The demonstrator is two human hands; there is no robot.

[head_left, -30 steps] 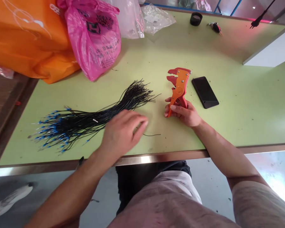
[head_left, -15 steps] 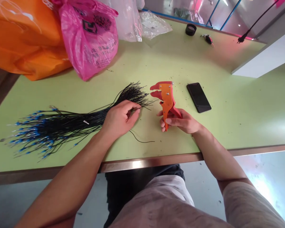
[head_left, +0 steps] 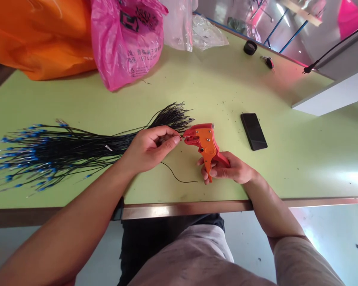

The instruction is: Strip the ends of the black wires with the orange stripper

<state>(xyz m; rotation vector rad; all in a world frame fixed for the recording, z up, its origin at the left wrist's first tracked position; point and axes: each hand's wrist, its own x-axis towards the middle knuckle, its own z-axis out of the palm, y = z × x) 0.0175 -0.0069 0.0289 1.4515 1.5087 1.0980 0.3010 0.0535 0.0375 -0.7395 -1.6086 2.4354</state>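
A bundle of thin black wires (head_left: 77, 149) with blue ends at the left lies across the green table. My left hand (head_left: 150, 147) is over the bundle, thumb and forefinger pinched on the end of a wire. That tip meets the jaws of the red and orange wire stripper (head_left: 207, 143); whether it sits between them I cannot tell. My right hand (head_left: 229, 169) is wrapped around the stripper's handles, with the jaws pointing left. One loose wire (head_left: 179, 178) curves out below my left hand.
A black phone (head_left: 254, 132) lies right of the stripper. At the back are a pink plastic bag (head_left: 128, 47), an orange bag (head_left: 47, 39), clear bags (head_left: 209, 33), a black tape roll (head_left: 250, 47) and keys (head_left: 268, 62). A white panel (head_left: 331, 95) stands at the right.
My left hand has closed its fingertips on a wire end. The stripper's jaws have come left and down to that tip. The view has shifted slightly.
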